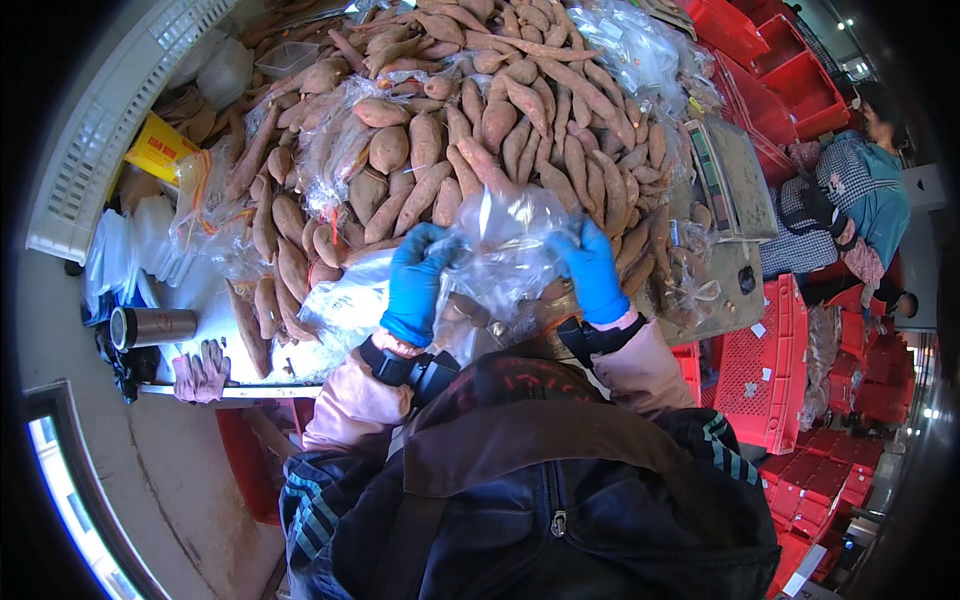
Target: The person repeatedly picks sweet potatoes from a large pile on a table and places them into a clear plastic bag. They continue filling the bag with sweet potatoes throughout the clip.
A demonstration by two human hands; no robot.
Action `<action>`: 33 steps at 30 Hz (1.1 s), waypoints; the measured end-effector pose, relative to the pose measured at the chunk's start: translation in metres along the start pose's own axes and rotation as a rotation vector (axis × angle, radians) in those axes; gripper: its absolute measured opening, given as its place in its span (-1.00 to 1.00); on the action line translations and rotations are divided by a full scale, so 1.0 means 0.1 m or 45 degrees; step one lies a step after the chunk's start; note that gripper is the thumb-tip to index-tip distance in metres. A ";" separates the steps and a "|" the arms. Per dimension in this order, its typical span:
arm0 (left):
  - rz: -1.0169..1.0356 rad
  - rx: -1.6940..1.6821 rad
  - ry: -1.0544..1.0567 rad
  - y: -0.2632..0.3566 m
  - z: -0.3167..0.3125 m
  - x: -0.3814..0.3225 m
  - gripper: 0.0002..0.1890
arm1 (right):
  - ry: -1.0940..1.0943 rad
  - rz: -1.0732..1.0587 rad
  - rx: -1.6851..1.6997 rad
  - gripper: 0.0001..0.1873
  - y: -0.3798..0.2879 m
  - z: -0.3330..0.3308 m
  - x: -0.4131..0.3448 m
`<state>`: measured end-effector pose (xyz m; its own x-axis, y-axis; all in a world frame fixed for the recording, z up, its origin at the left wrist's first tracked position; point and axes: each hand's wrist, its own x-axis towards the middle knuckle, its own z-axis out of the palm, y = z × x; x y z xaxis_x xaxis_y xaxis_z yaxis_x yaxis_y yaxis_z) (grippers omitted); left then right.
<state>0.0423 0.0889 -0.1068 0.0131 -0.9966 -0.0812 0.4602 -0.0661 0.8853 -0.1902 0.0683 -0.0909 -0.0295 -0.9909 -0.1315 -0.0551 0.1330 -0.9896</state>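
Both of my hands wear blue gloves and grip the sides of one clear plastic bag. My left hand pinches the bag's left side, and my right hand pinches its right side. A sweet potato projects from beyond the bag's far edge; whether part of it lies inside the bag cannot be told. Past the bag spreads a large heap of sweet potatoes. Printed plastic bags lie beside my left forearm.
A weighing scale stands right of the heap. At left are a metal tumbler, pink gloves, a yellow package and a white crate. Red crates stack at right, where a person is.
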 end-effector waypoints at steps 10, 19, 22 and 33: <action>0.679 1.312 -0.095 0.20 -0.06 -0.26 -0.03 | 0.119 0.095 0.456 -0.88 -0.09 0.00 0.08; -0.272 0.699 -0.304 -0.11 -0.17 0.08 -0.72 | -0.578 -0.190 -0.913 -0.68 -0.04 -0.02 0.02; -0.153 0.618 -0.309 -0.16 -0.31 0.01 -0.64 | -0.526 -0.180 -1.208 -0.67 0.19 -0.38 0.13; 0.484 1.374 -0.697 -0.12 -0.40 -0.13 -0.38 | -0.314 -0.032 -0.781 -0.82 0.67 -0.52 0.04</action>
<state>0.0721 0.1044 -0.1341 -0.5009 -0.8343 0.2304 -0.4502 0.4785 0.7540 -0.2462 0.0746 -0.1544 0.2044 -0.9602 -0.1904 -0.6136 0.0259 -0.7892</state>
